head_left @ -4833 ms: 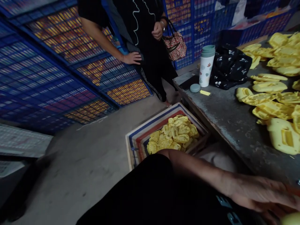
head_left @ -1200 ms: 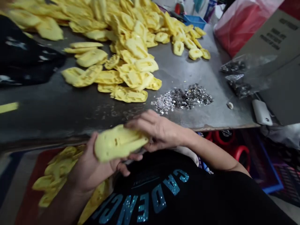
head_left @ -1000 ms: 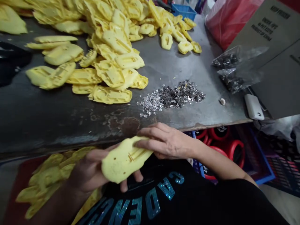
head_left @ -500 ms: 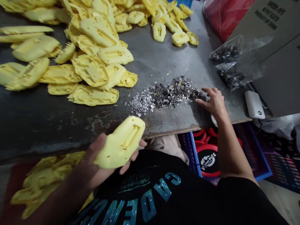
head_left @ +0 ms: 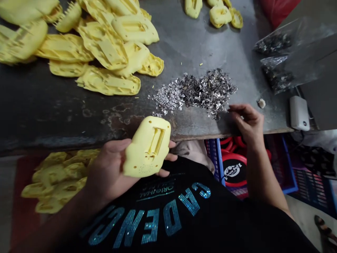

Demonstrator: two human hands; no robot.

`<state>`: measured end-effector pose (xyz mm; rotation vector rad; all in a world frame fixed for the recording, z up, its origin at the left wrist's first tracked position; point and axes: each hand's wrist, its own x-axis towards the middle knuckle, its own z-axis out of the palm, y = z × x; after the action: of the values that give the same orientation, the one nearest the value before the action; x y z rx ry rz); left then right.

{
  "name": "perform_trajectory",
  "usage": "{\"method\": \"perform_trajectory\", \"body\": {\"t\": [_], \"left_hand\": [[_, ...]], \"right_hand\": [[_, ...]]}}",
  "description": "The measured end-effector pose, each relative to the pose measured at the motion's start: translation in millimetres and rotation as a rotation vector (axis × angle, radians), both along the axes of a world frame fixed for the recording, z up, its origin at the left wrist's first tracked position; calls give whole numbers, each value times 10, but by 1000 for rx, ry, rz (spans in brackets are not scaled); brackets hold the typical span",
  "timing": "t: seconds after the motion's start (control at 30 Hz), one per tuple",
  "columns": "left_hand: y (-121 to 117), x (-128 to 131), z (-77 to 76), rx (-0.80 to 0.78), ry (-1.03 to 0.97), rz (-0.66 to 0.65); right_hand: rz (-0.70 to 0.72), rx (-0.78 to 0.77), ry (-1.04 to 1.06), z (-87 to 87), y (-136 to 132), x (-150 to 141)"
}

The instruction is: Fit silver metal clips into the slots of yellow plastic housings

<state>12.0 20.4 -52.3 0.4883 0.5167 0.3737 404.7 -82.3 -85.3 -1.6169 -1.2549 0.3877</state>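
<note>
My left hand is wrapped round a yellow plastic housing, whose outer side faces up with a slotted battery recess and small screw holes. Just off the right end of a pile of small shiny metal contact pieces is my right hand. Its thumb and fingers are curled together in a pinch; whatever is between the tips is too small to make out. More yellow housings lie heaped on the metal table, left of the metal pieces.
Clear bags of dark metal parts and a white power bank lie at the right, near a grey carton. Below the table edge, a blue crate holds red round items. Further yellow housings are piled low at left.
My right hand has drawn back toward me from the pile's right end, its fingers closing from spread to pinched. The yellow housing has turned more upright in my left hand. The view has shifted.
</note>
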Motion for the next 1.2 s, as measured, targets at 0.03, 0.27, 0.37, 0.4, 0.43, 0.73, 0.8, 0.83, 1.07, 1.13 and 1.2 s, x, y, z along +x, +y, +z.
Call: {"method": "perform_trajectory", "body": {"t": [0.03,0.27,0.37,0.4,0.43,0.73,0.8,0.83,1.07,1.13,1.2], "left_hand": [[-3,-6,-12,-24,-12,-2],[-39,67,-27,-9,11,44],[-90,119,6,60,90,93],[-109,129,14,79,115,111],[-125,135,19,92,136,128],[-110,124,-78,-15,76,53],[-96,130,-95,-46,57,12],[-92,134,-99,-57,53,2],[-84,133,-120,-70,5,-21],[-89,131,-131,-76,-16,-18],[-101,133,-135,-85,-34,-10]], "right_hand": [[-70,13,-10,-21,-56,36],[-45,-139,-410,-8,-155,-166],[-69,-158,-554,-54,-35,-257],[-72,-155,-575,-69,-2,-267],[-65,-151,-580,-78,20,-269],[28,-137,-393,16,-198,-229],[-19,-135,-372,6,-261,-211],[-49,-134,-371,-3,-288,-202],[-90,-150,-421,-24,-304,-216],[-62,-164,-445,-14,-244,-240],[-40,-183,-466,-1,-182,-257]]}}
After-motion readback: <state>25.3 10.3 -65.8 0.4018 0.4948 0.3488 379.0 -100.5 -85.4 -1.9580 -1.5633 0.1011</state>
